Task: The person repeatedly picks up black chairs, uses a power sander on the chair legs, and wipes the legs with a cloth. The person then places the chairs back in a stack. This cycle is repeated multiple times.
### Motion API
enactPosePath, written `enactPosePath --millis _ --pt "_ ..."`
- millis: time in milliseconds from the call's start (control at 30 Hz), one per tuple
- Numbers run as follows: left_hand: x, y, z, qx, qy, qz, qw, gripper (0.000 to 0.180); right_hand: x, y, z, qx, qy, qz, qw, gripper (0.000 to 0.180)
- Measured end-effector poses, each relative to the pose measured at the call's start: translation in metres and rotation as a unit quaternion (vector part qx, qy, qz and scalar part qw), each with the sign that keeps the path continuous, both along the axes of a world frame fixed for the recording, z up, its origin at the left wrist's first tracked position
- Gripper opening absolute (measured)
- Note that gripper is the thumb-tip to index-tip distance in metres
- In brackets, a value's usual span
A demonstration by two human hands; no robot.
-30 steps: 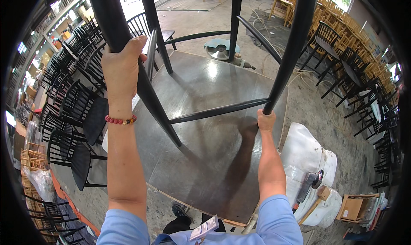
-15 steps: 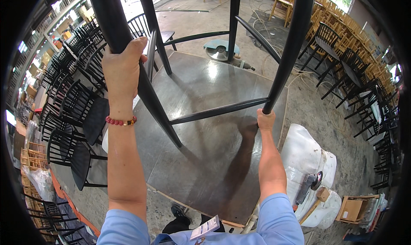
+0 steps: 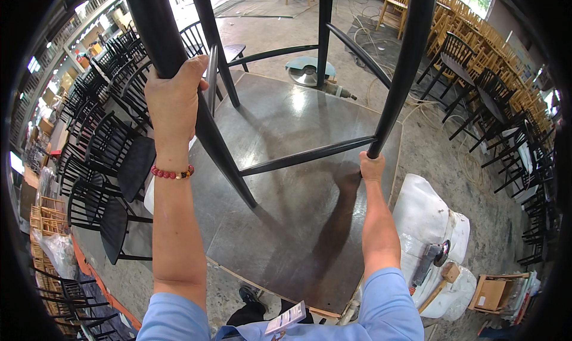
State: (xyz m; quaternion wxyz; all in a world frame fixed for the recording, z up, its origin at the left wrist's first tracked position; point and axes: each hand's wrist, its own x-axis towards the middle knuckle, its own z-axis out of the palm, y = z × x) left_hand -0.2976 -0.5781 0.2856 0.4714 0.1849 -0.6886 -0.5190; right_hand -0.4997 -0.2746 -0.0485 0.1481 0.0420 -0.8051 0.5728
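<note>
A black wooden chair stands over a dark, smooth work table (image 3: 262, 233); its top lies outside the view. My left hand (image 3: 174, 99) is wrapped round the thick upper part of the near left chair leg (image 3: 224, 150), whose tip meets the table. Low down on the near right chair leg (image 3: 410, 55), my right hand (image 3: 372, 166) closes round the end and hides its tip. A crossbar (image 3: 316, 155) joins these two legs. Behind them, the far legs (image 3: 215, 49) reach down to the table's far part.
A circular saw (image 3: 310, 70) sits by the table's far edge. To the right, a white wrapped bundle (image 3: 420, 207) carries an angle grinder (image 3: 430, 263) and a mallet (image 3: 451, 273). Black chairs (image 3: 128, 162) line the left; bare wooden chairs (image 3: 476, 49) are stacked right. Hoses (image 3: 426, 105) cross the floor.
The view has shifted very slightly. Both hands keep the same grip on the chair legs, and the chair stays in place on the table.
</note>
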Motion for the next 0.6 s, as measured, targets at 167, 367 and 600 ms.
enactPosePath --millis 167,367,600 --pt "-0.0012 0.0 -0.0004 -0.008 0.004 -0.004 1.0 0.025 -0.0052 0.0026 -0.0019 0.015 -0.017 -0.002 1.0 0.017" --pt "-0.0003 0.0034 0.0003 -0.002 -0.001 0.006 1.0 0.024 -0.0054 0.0012 -0.0012 0.002 -0.015 0.005 1.0 0.018" --pt "-0.0002 0.0062 0.0016 0.001 0.002 0.008 1.0 0.022 -0.0103 0.0003 -0.0024 0.019 -0.007 0.0 1.0 0.019"
